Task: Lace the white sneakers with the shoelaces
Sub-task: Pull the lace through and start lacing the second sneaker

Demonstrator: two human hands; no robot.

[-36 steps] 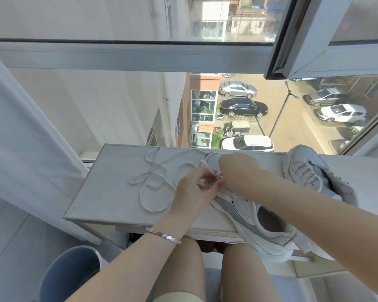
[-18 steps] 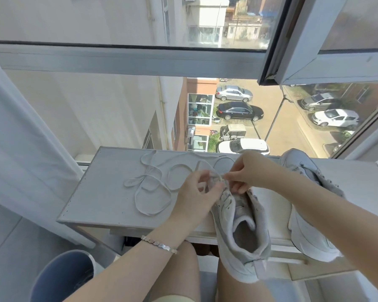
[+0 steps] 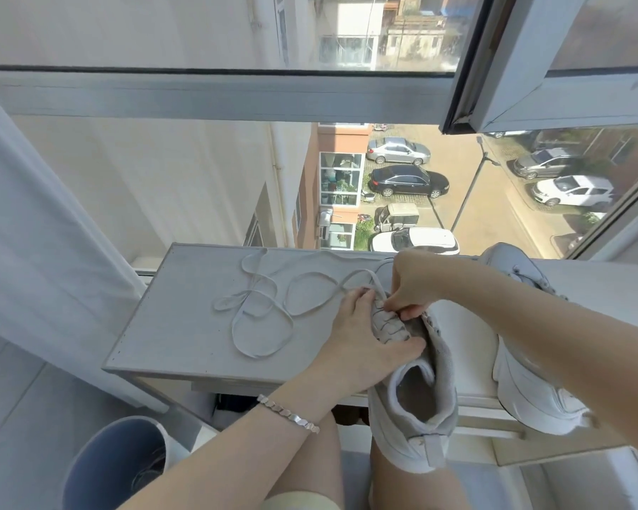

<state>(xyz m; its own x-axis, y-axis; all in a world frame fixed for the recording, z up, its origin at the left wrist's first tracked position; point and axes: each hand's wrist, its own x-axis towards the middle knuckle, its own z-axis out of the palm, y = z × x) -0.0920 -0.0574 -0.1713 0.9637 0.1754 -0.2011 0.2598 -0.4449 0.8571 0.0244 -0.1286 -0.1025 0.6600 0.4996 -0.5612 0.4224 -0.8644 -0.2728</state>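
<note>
One shoelace [image 3: 262,327] loops across the table [image 3: 185,325]; one bin [image 3: 104,465] below. The left hand [image 3: 361,340] grips the front-edge sneaker [image 3: 439,380], the right hand [image 3: 417,285] pinches the shoelace, its forearm [image 3: 549,325] partly hiding the second sneaker [image 3: 531,392].

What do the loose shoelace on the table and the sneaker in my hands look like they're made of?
Shoelace: flat woven fabric, probably cotton or polyester; it lies limp in soft, matte loops. Sneaker: smooth white outer, likely leather or synthetic leather, with a faint sheen and stitched panels. Its collar lining looks like soft grey textile, slightly fuzzy.
</note>
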